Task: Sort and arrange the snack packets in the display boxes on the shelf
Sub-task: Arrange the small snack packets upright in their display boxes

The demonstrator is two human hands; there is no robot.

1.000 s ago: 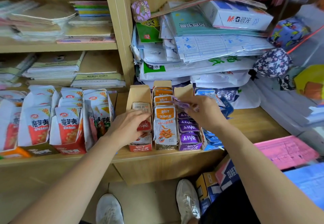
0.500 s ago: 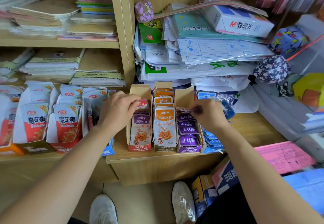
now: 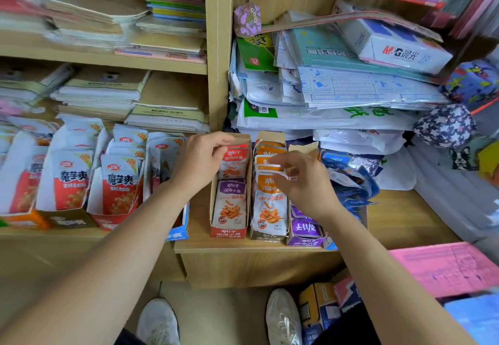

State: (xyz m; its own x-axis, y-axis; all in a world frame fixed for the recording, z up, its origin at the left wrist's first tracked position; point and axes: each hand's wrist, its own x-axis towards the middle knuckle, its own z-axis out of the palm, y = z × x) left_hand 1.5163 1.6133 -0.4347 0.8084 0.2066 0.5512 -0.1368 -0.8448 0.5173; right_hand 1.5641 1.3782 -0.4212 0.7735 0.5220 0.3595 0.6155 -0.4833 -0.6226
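- Sorting fish-snack packets, the left hand (image 3: 199, 163) pinches the red-topped foil packets (image 3: 235, 155) at the back of the narrow red-fronted cardboard display box (image 3: 228, 234) on the wooden shelf (image 3: 405, 209).
- The right hand (image 3: 307, 185), half a second ago over the purple-fronted box (image 3: 305, 240), now blurs across the neighbouring orange-topped packets (image 3: 268, 204); whether it grips anything cannot be told.
- A purple-topped packet (image 3: 231, 201) stands at the red box's front, seemingly misfiled.
- The three boxes touch side by side at the shelf's front lip. Loose blue packets (image 3: 348, 174) crowd the right, bagged stationery (image 3: 324, 118) hangs close above, and bare board lies beyond.
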